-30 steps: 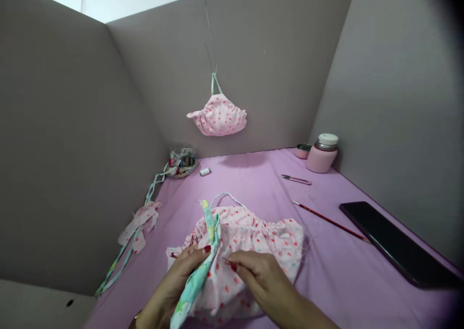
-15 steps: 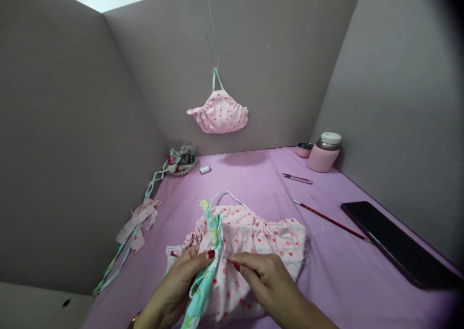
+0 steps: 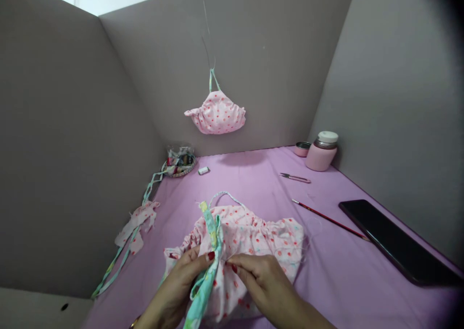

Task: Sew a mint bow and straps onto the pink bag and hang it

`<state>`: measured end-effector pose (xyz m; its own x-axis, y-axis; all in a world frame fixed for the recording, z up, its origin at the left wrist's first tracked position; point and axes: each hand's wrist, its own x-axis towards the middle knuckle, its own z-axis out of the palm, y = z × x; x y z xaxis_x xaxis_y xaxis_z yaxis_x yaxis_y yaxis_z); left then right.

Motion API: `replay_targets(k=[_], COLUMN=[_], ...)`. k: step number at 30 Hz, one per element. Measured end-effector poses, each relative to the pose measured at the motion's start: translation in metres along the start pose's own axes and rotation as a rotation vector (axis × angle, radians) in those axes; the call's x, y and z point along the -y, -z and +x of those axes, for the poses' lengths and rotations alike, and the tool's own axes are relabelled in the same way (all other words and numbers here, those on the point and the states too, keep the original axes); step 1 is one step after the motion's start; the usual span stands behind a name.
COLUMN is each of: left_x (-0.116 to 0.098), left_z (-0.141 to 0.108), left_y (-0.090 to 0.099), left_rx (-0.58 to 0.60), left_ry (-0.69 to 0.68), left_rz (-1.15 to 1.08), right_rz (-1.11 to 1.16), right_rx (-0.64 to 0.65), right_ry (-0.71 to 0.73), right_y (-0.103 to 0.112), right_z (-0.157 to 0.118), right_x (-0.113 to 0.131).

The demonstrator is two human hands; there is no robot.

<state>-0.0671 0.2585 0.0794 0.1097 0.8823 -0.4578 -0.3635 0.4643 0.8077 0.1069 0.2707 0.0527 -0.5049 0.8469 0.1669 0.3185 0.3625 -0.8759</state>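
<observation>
A pink cloth garment with red dots [image 3: 250,242] lies gathered in front of me, with a thin pale cord looped at its top. My left hand [image 3: 186,271] pinches the garment's edge together with a green floral fabric strip [image 3: 199,302], thumb on top. Close beside it, my right hand [image 3: 259,276] is closed over the dotted cloth, thumb and forefinger pinching what looks like a thin sewing needle [image 3: 231,257], mostly hidden by the fingers. Fine loose thread [image 3: 307,246] trails at the garment's right side.
A small dotted garment [image 3: 219,116] hangs at the back panel. On the purple cloth are pink thread snips [image 3: 295,178], a red paintbrush [image 3: 329,219], a black phone [image 3: 395,242], a pink jar [image 3: 321,156] and a basket [image 3: 181,171]. Fabric scraps [image 3: 137,225] lie left.
The view has shifted slightly. My right fingertips have moved slightly at the cloth beside the green strip; my left hand keeps its hold.
</observation>
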Motion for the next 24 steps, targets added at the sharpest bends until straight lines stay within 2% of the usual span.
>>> replay_targets(k=[9,20,24], left_x=[0.011,0.016,0.023], left_z=[0.006,0.008,0.012], left_y=[0.002,-0.007,-0.007], left_rx=[0.084,0.014,-0.062], left_ry=[-0.024,-0.034,-0.116], left_rz=[0.001,0.070,0.146], right_rz=[0.110,0.197,0.272], right_rx=[-0.076,-0.118,-0.126], right_ry=[-0.017,-0.024,-0.083], right_y=[-0.009,-0.019,-0.024], right_z=[0.001,-0.002,-0.001], right_x=[-0.010,-0.018,-0.027])
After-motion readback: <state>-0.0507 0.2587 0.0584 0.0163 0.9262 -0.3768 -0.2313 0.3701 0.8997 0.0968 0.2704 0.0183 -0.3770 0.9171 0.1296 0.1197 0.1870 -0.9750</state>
